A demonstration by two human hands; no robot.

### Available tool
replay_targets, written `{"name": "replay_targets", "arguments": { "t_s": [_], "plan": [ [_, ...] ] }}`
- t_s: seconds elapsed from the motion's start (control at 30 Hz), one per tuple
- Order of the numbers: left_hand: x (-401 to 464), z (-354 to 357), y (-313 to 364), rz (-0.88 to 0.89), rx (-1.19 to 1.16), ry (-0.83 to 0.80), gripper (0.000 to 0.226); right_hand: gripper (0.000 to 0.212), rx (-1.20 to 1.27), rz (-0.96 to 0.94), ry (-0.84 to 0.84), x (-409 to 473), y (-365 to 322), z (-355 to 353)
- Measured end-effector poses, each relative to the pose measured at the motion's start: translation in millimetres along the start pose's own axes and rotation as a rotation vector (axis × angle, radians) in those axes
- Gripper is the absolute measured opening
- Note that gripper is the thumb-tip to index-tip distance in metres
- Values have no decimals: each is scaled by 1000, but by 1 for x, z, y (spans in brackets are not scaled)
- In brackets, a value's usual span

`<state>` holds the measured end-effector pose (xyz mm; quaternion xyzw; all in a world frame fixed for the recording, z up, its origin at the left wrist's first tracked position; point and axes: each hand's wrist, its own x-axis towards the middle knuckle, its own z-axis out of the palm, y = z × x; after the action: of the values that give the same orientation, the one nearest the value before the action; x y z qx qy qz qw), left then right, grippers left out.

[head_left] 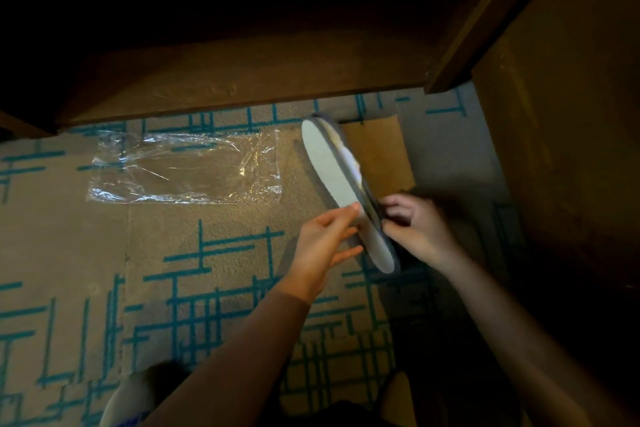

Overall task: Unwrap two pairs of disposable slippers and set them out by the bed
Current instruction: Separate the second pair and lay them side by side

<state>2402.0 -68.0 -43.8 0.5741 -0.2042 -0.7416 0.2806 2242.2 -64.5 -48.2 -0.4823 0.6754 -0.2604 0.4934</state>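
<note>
A pair of flat disposable slippers (334, 173), pale soles with grey edging, is held on edge above the carpet, toes pointing away from me. My left hand (325, 243) presses its fingers against the pale sole on the near left side. On the right, my right hand (417, 225) pinches the heel part of the grey slipper. An empty clear plastic wrapper (183, 168) lies flat on the carpet to the left of the slippers, near the wooden bed base (242, 76).
The floor is beige carpet (207, 218) with teal line patterns. A dark wooden cabinet side (561, 114) rises on the right. A white shoe (135, 395) shows at the bottom left edge, beside my legs.
</note>
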Motion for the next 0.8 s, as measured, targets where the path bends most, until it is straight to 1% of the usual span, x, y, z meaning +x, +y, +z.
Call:
{"name": "replay_targets", "arguments": {
  "t_s": [0.07,0.13,0.2,0.3,0.37,0.43,0.5,0.57,0.67,0.7,0.8],
  "plan": [
    [3,7,3,-29,74,69,34,36,-67,-5,-32,-2,2,4],
    [8,10,4,-44,99,121,32,38,-120,4,-55,-1,5,2],
    [10,10,3,-54,105,129,30,39,-145,21,-56,0,8,-2],
    [9,11,2,-28,87,143,34,37,-163,8,-3,0,10,-4],
    [8,14,2,-17,64,143,43,37,-256,-54,22,-2,8,-2],
    [10,16,2,-33,65,172,45,37,-342,-124,16,-4,9,0],
    [12,17,0,-66,13,179,38,36,-351,-116,-8,-5,9,2],
    [12,15,-5,-95,-105,150,32,36,-330,-78,12,-2,8,-2],
    [12,7,-17,-118,-274,53,12,34,-327,-81,120,5,5,-15],
    [13,5,-21,-127,-312,35,11,33,-339,-78,159,8,4,-21],
    [13,4,-34,-204,-383,57,8,33,-358,-56,255,17,1,-36]
  ]
}}
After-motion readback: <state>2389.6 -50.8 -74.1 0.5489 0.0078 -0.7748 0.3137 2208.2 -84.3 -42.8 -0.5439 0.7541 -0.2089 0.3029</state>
